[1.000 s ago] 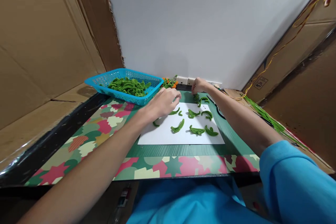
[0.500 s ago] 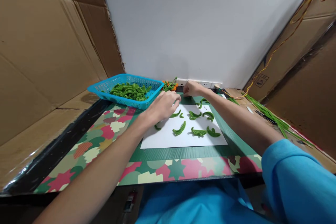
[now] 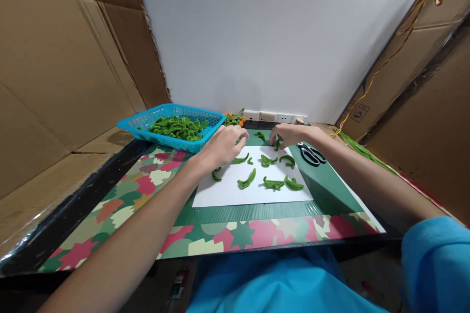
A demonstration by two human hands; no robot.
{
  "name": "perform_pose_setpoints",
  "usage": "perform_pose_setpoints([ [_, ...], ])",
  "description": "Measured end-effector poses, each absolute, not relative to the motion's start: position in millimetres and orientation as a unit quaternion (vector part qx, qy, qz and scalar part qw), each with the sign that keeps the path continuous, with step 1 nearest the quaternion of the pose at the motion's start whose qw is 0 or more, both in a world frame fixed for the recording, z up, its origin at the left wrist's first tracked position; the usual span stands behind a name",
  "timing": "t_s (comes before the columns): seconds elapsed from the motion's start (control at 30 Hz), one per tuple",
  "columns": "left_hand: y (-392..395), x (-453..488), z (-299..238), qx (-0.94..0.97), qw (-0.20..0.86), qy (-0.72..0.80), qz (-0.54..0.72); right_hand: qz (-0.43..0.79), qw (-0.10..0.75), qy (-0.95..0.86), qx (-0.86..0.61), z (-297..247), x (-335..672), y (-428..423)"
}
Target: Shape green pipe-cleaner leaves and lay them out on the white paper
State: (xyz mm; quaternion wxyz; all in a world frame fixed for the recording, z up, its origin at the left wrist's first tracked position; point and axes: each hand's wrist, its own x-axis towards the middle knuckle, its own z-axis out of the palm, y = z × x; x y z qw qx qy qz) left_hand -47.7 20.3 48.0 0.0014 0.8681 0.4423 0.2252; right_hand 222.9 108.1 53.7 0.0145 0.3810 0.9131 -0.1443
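A white sheet of paper (image 3: 227, 191) lies on a green mat, with several curved green fuzzy pieces (image 3: 248, 179) spread over it. My left hand (image 3: 223, 145) rests at the sheet's far left corner, fingers curled over a green piece at the edge. At the sheet's far edge, my right hand (image 3: 289, 134) pinches a small green piece (image 3: 276, 145) between its fingertips. Another green piece (image 3: 260, 135) lies on the mat between the two hands.
A blue plastic basket (image 3: 147, 120) full of green pieces stands at the back left. Orange and green bits (image 3: 234, 119) lie by the wall sockets (image 3: 275, 118). Black scissors (image 3: 311, 154) lie right of the paper. Long green stems (image 3: 362, 150) and cardboard walls flank the table.
My right hand pulled back from the wall sockets to the sheet's far edge and now pinches a green piece. The left hand stayed put. The scissors have come into sight.
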Motion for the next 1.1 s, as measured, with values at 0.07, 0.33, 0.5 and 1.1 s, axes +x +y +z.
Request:
perform_pose_setpoints([
  [0.07,20,-48,47,0.87,0.006,0.443,0.217,-0.138,0.013,0.915,0.379,50,227,106],
  [0.33,21,-47,42,0.875,0.022,0.438,0.206,-0.145,0.002,0.917,0.372,47,231,105],
  [0.5,22,-46,42,0.878,0.024,0.432,0.206,-0.136,-0.013,0.914,0.381,49,232,108],
  [1.1,26,-49,34,0.885,0.017,0.413,0.213,-0.071,-0.035,0.885,0.459,33,266,149],
])
